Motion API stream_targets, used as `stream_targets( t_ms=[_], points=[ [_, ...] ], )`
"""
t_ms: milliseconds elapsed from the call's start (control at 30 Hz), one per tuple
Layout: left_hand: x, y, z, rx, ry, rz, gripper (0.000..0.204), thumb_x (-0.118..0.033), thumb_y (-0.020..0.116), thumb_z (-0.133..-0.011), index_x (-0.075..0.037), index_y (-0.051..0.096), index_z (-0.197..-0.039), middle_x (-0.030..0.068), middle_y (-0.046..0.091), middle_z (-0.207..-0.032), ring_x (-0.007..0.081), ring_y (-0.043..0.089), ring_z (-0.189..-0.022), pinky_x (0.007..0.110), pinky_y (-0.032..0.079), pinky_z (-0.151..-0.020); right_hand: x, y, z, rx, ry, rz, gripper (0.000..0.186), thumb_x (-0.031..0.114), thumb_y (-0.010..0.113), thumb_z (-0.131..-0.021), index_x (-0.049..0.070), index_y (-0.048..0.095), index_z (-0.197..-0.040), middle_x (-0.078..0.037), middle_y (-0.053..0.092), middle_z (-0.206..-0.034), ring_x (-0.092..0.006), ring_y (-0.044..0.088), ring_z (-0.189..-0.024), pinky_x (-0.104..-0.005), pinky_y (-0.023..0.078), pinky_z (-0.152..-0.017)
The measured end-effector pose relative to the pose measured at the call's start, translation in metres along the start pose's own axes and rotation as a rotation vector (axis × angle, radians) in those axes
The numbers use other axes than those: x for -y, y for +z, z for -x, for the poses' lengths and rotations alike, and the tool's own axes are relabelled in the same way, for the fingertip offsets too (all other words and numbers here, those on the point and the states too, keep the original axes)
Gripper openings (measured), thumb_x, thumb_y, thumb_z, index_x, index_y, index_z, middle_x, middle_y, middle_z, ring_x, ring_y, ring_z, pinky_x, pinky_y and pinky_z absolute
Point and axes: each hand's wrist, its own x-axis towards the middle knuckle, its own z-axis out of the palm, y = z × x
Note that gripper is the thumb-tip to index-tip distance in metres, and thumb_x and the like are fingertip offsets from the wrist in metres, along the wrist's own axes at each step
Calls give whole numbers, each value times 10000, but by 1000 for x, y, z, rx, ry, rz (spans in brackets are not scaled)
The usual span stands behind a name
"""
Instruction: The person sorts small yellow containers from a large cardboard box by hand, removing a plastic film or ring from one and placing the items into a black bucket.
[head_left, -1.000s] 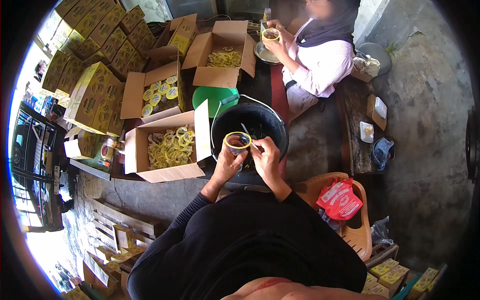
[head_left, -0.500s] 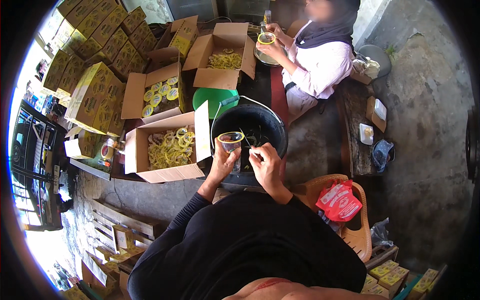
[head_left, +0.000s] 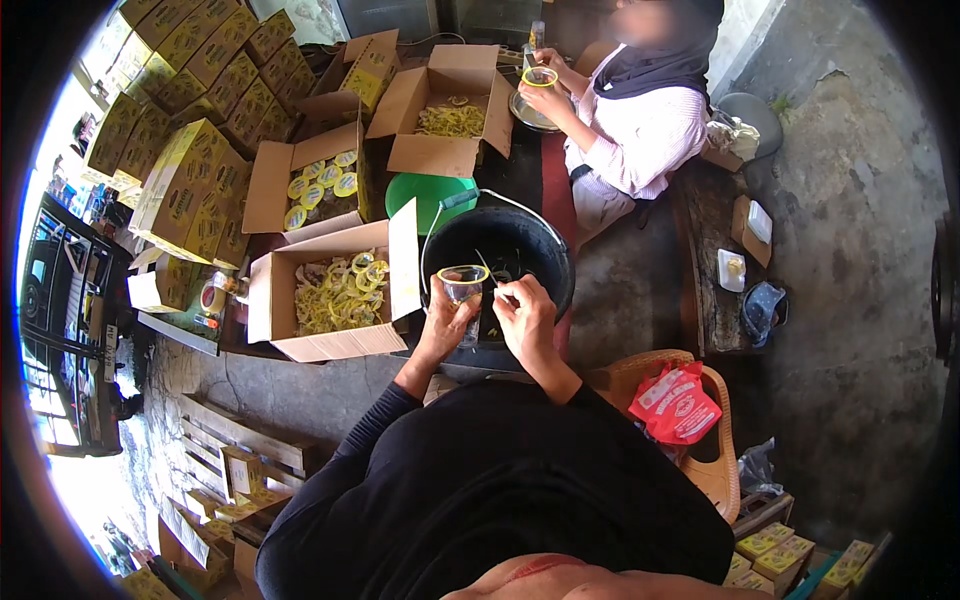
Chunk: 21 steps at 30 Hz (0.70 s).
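My left hand (head_left: 446, 325) is closed around a clear plastic cup (head_left: 462, 288) with a yellow rim, held upright over the near side of a black bucket (head_left: 560, 262). Just to the right, the fingers of my right hand (head_left: 526, 318) pinch a thin, narrow blade-like tool (head_left: 486, 266). Its tip points up and away beside the cup's rim; its exact kind is too small to make out. Some scraps lie in the dark bottom of the bucket, whose handle (head_left: 521, 205) rests over the far side.
On the left, an open carton (head_left: 335, 349) holds yellow-rimmed lids. Behind are a green basin (head_left: 405, 200), more open cartons (head_left: 432, 155) and stacked yellow boxes (head_left: 190, 195). A co-worker (head_left: 645, 140) across from me holds a similar cup. An orange plastic chair (head_left: 722, 480) carries a red bag (head_left: 676, 403).
My right hand has shifted slightly left, and the tool's tip now sits a bit higher by the cup's rim. The reddish-brown patch seen in the cup before no longer shows.
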Motion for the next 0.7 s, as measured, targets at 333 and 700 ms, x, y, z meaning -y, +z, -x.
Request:
stream_targets(
  t_ms=[333, 700],
  points=[
    [-29, -1, -5, 174, 85, 2, 579, -83, 673, -915, -19, 347, -1389, 102, 581, -1164, 152, 569, -1071, 300, 496, -884, -12, -17, 0, -30, 87, -82, 176, -55, 716, -778, 10, 624, -913, -120, 565, -791, -260, 606, -671, -350, 478, -589],
    [-23, 4, -9, 87, 71, -54, 531, -133, 662, -915, -46, 385, -1359, 77, 554, -1130, 145, 552, -1003, 290, 483, -859, 6, -26, 8, -34, -72, 36, 216, -46, 729, -758, 56, 624, -916, -92, 557, -787, -284, 581, -750, -386, 452, -662]
  ],
)
